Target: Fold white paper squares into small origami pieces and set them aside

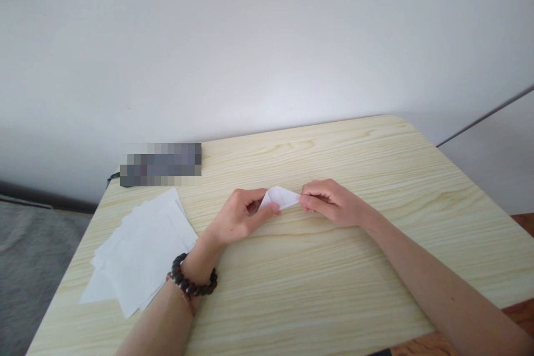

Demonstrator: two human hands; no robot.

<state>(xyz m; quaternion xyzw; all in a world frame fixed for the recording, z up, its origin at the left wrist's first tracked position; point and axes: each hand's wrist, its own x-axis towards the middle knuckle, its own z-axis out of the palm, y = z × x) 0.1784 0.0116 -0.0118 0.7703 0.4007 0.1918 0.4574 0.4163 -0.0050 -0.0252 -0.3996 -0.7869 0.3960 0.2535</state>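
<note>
A small folded piece of white paper [280, 197] is held just above the light wooden table [334, 267], near its middle. My left hand [240, 217] pinches the paper's left end between thumb and fingers. My right hand [331, 202] pinches its right tip with curled fingers. A dark beaded bracelet [192, 281] circles my left wrist.
A loose stack of white paper sheets [139, 250] lies on the table's left side. A blurred-out dark object [161, 164] sits at the far left edge by the white wall. The floor drops away to the left and right of the table.
</note>
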